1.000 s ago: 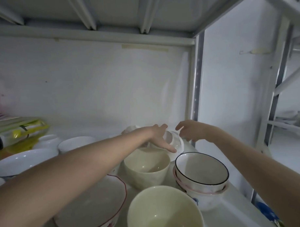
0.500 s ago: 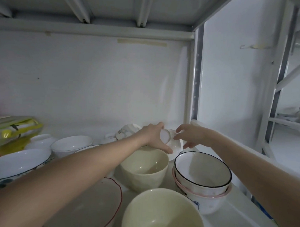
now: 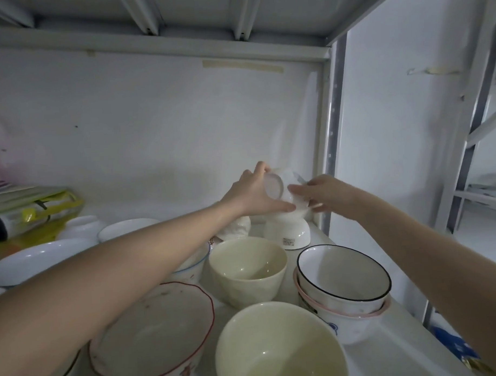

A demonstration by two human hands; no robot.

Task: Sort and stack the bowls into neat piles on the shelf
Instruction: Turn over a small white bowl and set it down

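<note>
my left hand (image 3: 255, 194) grips a small white bowl (image 3: 273, 185), tilted, at the shelf (image 3: 398, 331) back right. my right hand (image 3: 323, 195) pinches a second small bowl (image 3: 296, 205) above an upturned white bowl (image 3: 287, 231).

Only 1 view here, from my head, looking forward and slightly down into the shelf (image 3: 387, 340), close enough that my forearms fill the lower corners. I'm facing the back wall (image 3: 154, 129), with the underside of the upper shelf (image 3: 207, 12) overhead. The shelf's right edge and its upright post (image 3: 333, 128) sit right of centre.
</note>
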